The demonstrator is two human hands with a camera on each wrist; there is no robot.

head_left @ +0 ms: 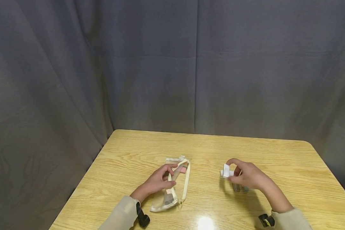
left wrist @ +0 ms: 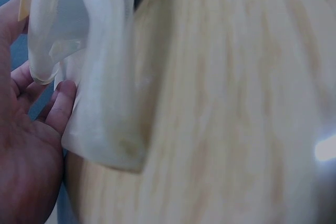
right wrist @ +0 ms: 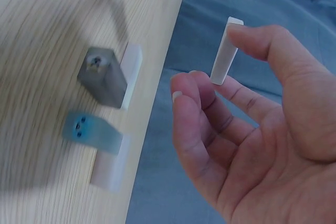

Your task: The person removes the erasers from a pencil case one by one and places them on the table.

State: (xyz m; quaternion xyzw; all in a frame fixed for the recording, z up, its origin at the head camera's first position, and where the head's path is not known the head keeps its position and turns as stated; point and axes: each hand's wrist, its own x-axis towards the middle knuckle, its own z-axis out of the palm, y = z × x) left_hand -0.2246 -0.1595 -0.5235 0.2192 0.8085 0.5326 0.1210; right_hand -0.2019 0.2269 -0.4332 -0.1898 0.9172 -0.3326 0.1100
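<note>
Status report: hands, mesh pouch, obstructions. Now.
Right hand pinching slim white bar. Left hand touching mesh pouch, mouth open. Gray block and blue block near right hand; no obstruction seen between bar and pouch.

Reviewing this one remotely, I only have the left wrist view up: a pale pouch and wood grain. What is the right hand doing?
Observer: The right hand holds a small white block between thumb and fingers.
Operator: Nothing of that reaches my view. Is anything else near that hand?
Observer: Yes, the right wrist view shows a gray block and a light blue block next to each other on the table.
Operator: And the pouch, does something show in it that I'm missing?
Observer: In the head view, a pink piece shows between its two pale yellow edges.
</note>
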